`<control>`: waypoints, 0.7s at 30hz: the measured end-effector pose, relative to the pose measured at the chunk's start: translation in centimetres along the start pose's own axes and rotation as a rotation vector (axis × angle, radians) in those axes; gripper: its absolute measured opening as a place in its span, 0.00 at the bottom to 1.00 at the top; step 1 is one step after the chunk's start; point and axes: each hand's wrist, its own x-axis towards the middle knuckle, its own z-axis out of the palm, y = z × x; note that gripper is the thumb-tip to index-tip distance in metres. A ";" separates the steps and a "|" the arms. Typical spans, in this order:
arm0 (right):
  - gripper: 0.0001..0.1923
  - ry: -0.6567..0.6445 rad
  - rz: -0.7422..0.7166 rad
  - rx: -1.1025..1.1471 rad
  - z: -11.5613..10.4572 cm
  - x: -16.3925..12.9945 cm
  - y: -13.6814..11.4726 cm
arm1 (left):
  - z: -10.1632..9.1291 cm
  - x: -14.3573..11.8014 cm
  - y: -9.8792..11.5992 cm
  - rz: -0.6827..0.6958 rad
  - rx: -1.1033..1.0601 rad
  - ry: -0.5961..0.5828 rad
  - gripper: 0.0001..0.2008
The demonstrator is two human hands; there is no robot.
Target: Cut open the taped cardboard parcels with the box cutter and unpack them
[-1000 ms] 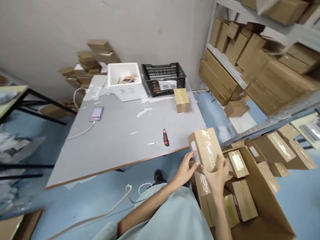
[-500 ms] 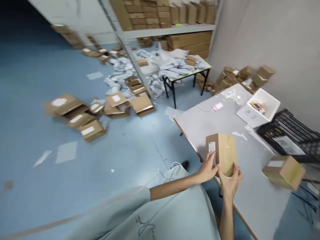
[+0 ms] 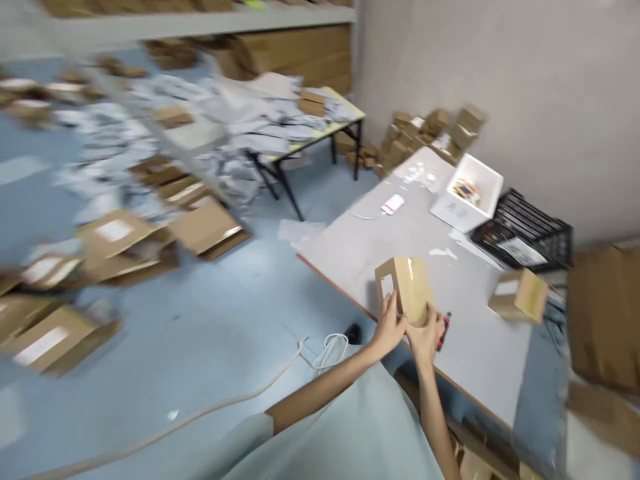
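A small cardboard box [image 3: 414,285] with a white label on its left side is at the near edge of the grey table [image 3: 480,327]. My left hand [image 3: 389,329] has its fingers against the labelled side. On the near face, my right hand [image 3: 425,335] grips the lower corner. The two thumbs almost meet below the box. Just right of my right hand lies a slim red and black tool [image 3: 444,332], partly hidden by the fingers. Whether the box's underside touches the tabletop I cannot tell.
Another taped box [image 3: 520,295] sits to the right, near a black crate [image 3: 530,223] and a white foam box [image 3: 467,193]. A phone [image 3: 393,204] lies farther back. Opened cartons [image 3: 207,227] litter the floor at left, and a cable [image 3: 220,405] crosses it.
The view has swung right, so table and hands appear farther left. Both hands keep their hold on the box. The red and black tool has come into sight beside my right hand.
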 end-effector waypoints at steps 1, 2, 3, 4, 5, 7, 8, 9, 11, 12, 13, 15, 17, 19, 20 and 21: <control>0.47 0.023 0.052 -0.003 -0.3 0.6 0.2 | 0.8 1.1 0.2 0.010 -0.001 -0.045 0.43; 0.47 0.036 0.102 0.001 -0.7 1.4 0.5 | 1.8 2.4 0.5 0.023 -0.001 -0.086 0.43; 0.47 0.047 0.154 0.012 -1.0 2.4 0.9 | 3.0 3.9 0.8 0.035 0.005 -0.125 0.42; 0.47 0.066 0.212 0.020 -1.3 3.6 1.4 | 4.4 5.4 1.2 0.039 0.018 -0.164 0.41; 0.47 0.095 0.277 0.024 -1.7 4.9 2.0 | 6.1 6.9 1.7 0.040 0.035 -0.213 0.40; 0.47 0.177 0.437 0.028 -2.6 7.8 3.4 | 9.8 9.5 2.7 0.066 0.054 -0.384 0.37; 0.46 0.211 0.515 0.033 -3.2 9.2 4.1 | 11.6 10.4 3.2 0.078 0.063 -0.468 0.35; 0.45 0.236 0.587 0.034 -3.8 10.5 4.8 | 13.3 11.0 3.8 0.091 0.072 -0.544 0.34; 0.43 0.271 0.695 0.030 -5.3 13.4 5.9 | 16.2 11.2 4.9 0.126 0.087 -0.645 0.30; 0.42 0.285 0.733 0.029 -6.0 14.8 6.5 | 17.3 11.0 5.3 0.148 0.086 -0.677 0.29; 0.43 0.300 0.764 0.032 -6.8 16.4 7.0 | 18.1 10.6 5.7 0.172 0.079 -0.704 0.28; 0.45 0.324 0.790 0.055 -8.5 19.4 8.0 | 19.1 9.4 6.1 0.210 0.056 -0.748 0.27; 0.48 0.324 0.786 0.088 -10.0 21.8 9.2 | 19.4 8.0 6.0 0.217 0.053 -0.785 0.26; 0.48 0.309 0.763 0.104 -11.1 22.8 10.4 | 19.5 6.5 5.5 0.200 0.082 -0.799 0.26; 0.47 0.304 0.737 0.102 -11.5 22.5 11.1 | 19.6 5.8 5.0 0.188 0.097 -0.800 0.25; 0.45 0.311 0.698 0.096 -11.6 21.5 11.8 | 19.7 5.0 4.5 0.179 0.106 -0.800 0.24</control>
